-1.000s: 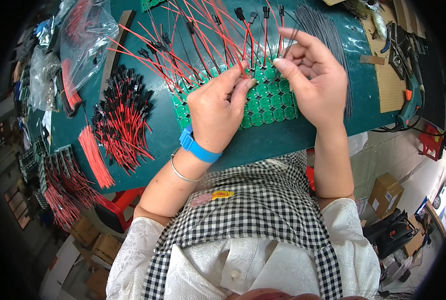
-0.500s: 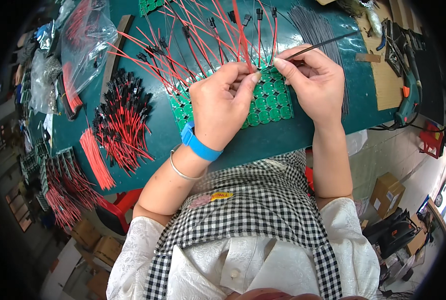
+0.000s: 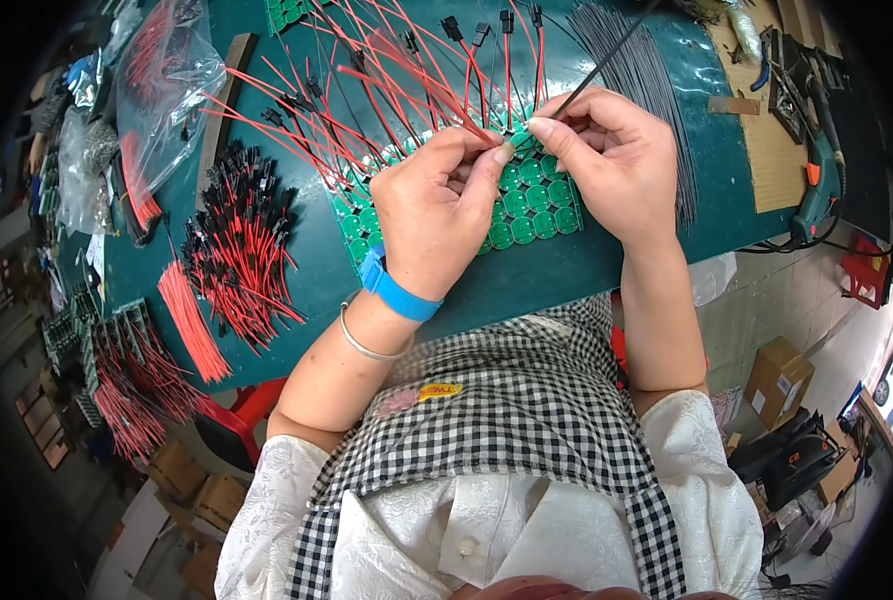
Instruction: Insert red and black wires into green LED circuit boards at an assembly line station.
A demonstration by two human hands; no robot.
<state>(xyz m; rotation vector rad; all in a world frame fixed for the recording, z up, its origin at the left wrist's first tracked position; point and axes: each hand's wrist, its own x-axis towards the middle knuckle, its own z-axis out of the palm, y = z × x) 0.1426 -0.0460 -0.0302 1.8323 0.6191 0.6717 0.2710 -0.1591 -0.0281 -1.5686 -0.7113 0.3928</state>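
Observation:
My left hand (image 3: 431,205) is closed in a pinch on a red wire (image 3: 474,128), its tip at the top edge of a panel of green circuit boards (image 3: 536,210). My right hand (image 3: 621,165) pinches a black wire (image 3: 603,63) beside it, the long end slanting up and away. Both hands rest close together over the panel, and the fingers hide the wire ends. Red and black leads with black plug connectors (image 3: 507,22) fan out from the panel's far side.
A pile of connector leads (image 3: 241,245) lies left of the panel, with a bundle of red wires (image 3: 192,320) nearer me. Straight black wires (image 3: 646,95) lie to the right. A green hot-tool handle (image 3: 816,200) sits at the table's right edge. A dark bar (image 3: 228,115) lies far left.
The red wire in my left hand has swung from upright to leaning left. The black wire in my right hand has tilted more steeply upward. Both hands stay near the same spot.

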